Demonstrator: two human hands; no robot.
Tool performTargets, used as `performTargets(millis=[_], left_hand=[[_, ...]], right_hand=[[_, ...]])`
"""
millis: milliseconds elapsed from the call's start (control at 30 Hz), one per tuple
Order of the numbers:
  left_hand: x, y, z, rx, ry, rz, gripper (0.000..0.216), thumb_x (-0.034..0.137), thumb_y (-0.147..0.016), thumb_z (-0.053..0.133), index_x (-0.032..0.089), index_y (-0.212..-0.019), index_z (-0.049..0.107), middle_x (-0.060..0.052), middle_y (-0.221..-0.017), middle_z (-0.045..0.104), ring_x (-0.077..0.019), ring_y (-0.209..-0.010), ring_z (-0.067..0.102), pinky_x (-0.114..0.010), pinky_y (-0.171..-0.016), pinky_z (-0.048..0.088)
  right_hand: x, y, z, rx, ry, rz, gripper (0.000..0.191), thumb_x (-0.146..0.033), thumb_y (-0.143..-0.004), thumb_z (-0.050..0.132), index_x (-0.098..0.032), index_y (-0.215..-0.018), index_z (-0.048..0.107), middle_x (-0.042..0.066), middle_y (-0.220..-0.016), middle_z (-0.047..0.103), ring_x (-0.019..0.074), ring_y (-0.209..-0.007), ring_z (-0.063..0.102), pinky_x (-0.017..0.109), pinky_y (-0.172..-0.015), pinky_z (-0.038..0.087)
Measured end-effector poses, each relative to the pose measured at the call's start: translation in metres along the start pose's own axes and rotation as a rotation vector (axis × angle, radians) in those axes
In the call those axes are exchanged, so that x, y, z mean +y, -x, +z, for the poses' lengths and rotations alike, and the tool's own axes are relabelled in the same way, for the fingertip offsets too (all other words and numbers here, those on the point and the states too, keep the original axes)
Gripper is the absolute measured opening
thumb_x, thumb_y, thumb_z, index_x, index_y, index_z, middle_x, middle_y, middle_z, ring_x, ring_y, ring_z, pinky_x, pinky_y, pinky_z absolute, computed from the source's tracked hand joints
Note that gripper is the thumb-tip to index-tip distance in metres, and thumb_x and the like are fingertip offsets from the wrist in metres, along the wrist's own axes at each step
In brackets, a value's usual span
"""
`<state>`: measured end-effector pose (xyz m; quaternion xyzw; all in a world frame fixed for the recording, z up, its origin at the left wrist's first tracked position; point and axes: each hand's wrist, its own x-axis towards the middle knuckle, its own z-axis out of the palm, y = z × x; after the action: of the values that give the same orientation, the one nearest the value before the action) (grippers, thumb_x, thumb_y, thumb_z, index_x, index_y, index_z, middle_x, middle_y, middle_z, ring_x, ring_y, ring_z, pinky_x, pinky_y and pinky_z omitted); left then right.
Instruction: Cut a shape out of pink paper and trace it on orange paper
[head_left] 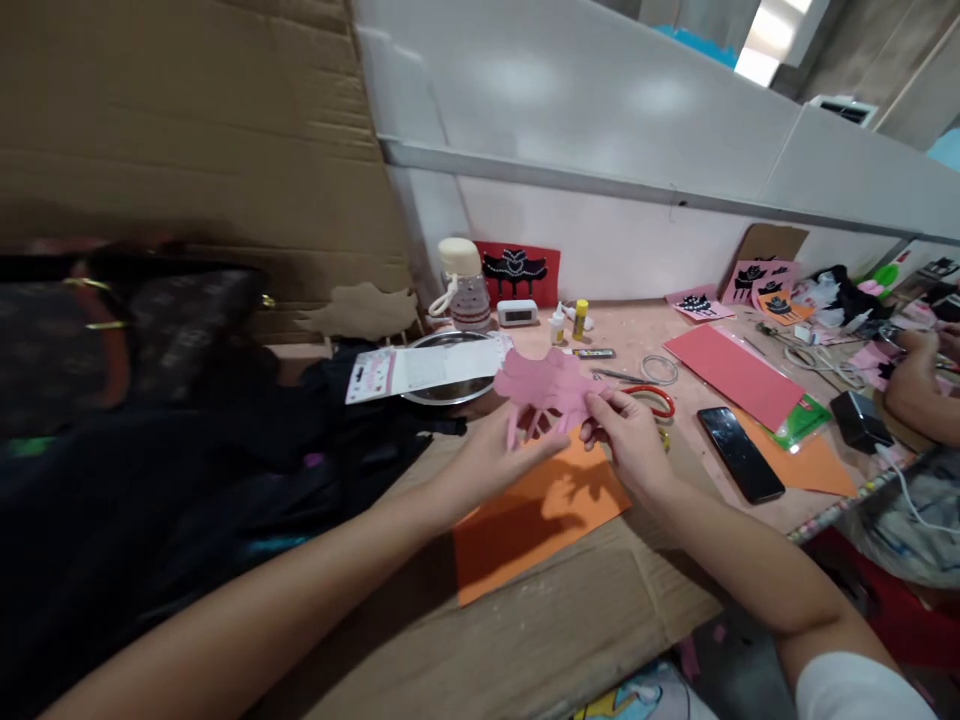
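Observation:
A pink paper cutout (pixel 546 382) with a scalloped top and thin hanging strips is held up between my two hands. My left hand (pixel 504 440) grips its lower left side, fingers partly hidden behind the paper. At the cutout's right edge, my right hand (pixel 626 435) pinches it between thumb and fingers. Below them an orange paper sheet (pixel 525 535) lies on the cardboard, with the shadow of hands and cutout on it. Red-handled scissors (pixel 656 402) rest just beyond my right hand.
Behind stand a bottle (pixel 463 285), a small digital clock (pixel 517 313), a glue bottle (pixel 557 327) and a glue stick (pixel 580 320). A phone (pixel 740 455) and red paper (pixel 735 375) lie to the right, near another person's hand (pixel 921 375). Dark fabric (pixel 187 520) covers the left.

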<state>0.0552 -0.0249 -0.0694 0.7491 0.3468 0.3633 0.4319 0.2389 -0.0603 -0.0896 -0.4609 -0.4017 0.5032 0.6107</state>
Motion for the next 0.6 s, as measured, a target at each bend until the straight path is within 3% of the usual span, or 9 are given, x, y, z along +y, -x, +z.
performTargets(millis=[67,133,267,367,467,600], left_hand=[[0.012,-0.005,0.002,0.077,0.008,-0.029,0.035,0.047,-0.086,0.060,0.020,-0.065,0.053,0.001,-0.063,0.053,-0.0159,-0.064,0.048,-0.029,-0.064,0.042],[0.018,-0.013,-0.004,0.131,0.014,-0.037,0.038,0.049,-0.087,0.057,0.022,-0.062,0.047,0.002,-0.059,0.048,-0.0150,-0.061,0.045,-0.028,-0.061,0.039],[0.026,-0.023,-0.024,0.134,0.003,-0.055,0.048,0.050,-0.088,0.057,0.023,-0.052,0.039,0.004,-0.050,0.037,-0.0128,-0.053,0.039,-0.027,-0.055,0.032],[0.034,-0.020,-0.033,0.161,-0.037,-0.092,0.045,0.051,-0.085,0.060,0.022,-0.054,0.045,0.005,-0.051,0.041,-0.0126,-0.052,0.039,-0.027,-0.052,0.032],[0.041,-0.013,-0.033,0.131,-0.092,-0.088,0.040,0.050,-0.086,0.061,0.020,-0.060,0.056,0.004,-0.053,0.046,-0.0132,-0.054,0.043,-0.026,-0.052,0.034],[0.037,-0.005,-0.030,0.075,-0.109,-0.054,0.037,0.045,-0.088,0.058,0.018,-0.065,0.064,0.001,-0.059,0.059,-0.0151,-0.061,0.051,-0.026,-0.056,0.040]], right_hand=[[-0.002,0.000,0.003,-0.065,0.012,0.001,0.041,-0.058,-0.074,0.083,-0.020,-0.076,0.067,-0.001,-0.060,0.065,0.0138,-0.055,0.062,0.025,-0.052,0.052],[-0.009,-0.002,0.002,-0.151,0.014,-0.008,0.044,-0.063,-0.079,0.078,-0.020,-0.088,0.071,0.002,-0.074,0.072,0.0153,-0.064,0.067,0.027,-0.057,0.056],[-0.029,-0.009,-0.003,-0.314,0.103,-0.091,0.038,-0.055,-0.084,0.077,-0.024,-0.106,0.073,0.006,-0.103,0.076,0.0156,-0.075,0.069,0.030,-0.066,0.058],[-0.040,-0.012,-0.002,-0.351,0.209,-0.141,0.028,-0.041,-0.083,0.080,-0.023,-0.103,0.073,0.002,-0.094,0.074,0.0135,-0.070,0.066,0.028,-0.064,0.057],[-0.046,-0.008,0.002,-0.295,0.239,-0.165,0.027,-0.040,-0.083,0.079,-0.023,-0.103,0.072,-0.001,-0.081,0.069,0.0118,-0.062,0.061,0.026,-0.058,0.054],[-0.044,0.004,0.001,-0.289,0.367,-0.076,0.025,-0.040,-0.084,0.078,-0.022,-0.100,0.072,0.001,-0.085,0.071,0.0134,-0.066,0.062,0.026,-0.056,0.053]])
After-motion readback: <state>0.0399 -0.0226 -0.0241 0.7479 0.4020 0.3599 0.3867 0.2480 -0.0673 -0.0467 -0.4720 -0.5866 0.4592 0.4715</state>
